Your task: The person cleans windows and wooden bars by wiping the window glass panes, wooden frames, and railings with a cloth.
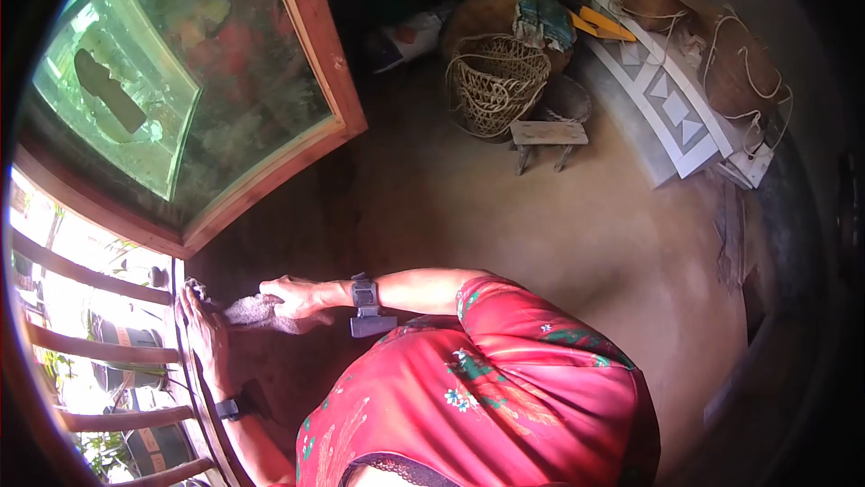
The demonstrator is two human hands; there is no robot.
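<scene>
My right hand (293, 296) is gripping the cloth (252, 310) beside the window frame (191, 388), probably controlling slack. Left hand (207, 338) is lying along the frame, likely for support; can't tell its grip.

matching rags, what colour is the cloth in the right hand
The cloth looks greyish mauve, best in head view.

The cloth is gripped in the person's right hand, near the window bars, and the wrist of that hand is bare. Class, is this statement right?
Not quite: the wrist is not bare. The head view shows a dark strapped device on it. The cloth is indeed gripped in the right hand, near the window bars.
</scene>
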